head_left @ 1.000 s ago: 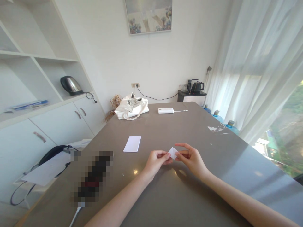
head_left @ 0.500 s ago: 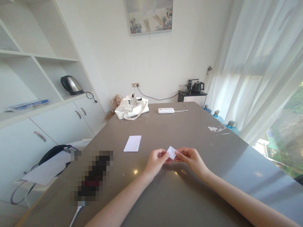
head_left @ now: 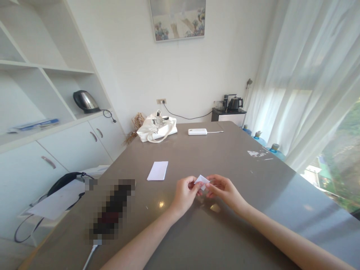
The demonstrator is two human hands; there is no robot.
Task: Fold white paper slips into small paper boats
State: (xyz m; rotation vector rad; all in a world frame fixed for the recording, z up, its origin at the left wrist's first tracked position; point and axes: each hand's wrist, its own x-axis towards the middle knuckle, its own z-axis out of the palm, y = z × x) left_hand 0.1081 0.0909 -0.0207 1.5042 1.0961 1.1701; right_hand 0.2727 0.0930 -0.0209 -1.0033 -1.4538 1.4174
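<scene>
A small piece of folded white paper point(head_left: 202, 180) is held between my two hands, just above the grey-brown table point(head_left: 180, 240). Its upper edge comes to a point and creases show on its face. My left hand point(head_left: 187, 193) pinches the left side with thumb and fingers. On the other side, my right hand point(head_left: 225, 190) has its thumb and fingers closed on the right edge. The fingertips behind the paper are partly hidden. Beyond my left hand lies a stack of white paper sheets point(head_left: 158, 171).
A white bag point(head_left: 157, 126) and a white power bank point(head_left: 197, 131) with a short cable lie at the table's far end. Toward the left edge is a dark, pixelated object point(head_left: 111, 212) with a white cable point(head_left: 89, 258). Paper scraps point(head_left: 257, 153) lie right.
The folded paper has turned and shifted slightly left in my hands. My right hand's fingers have moved a little along its edge. The other things stay put.
</scene>
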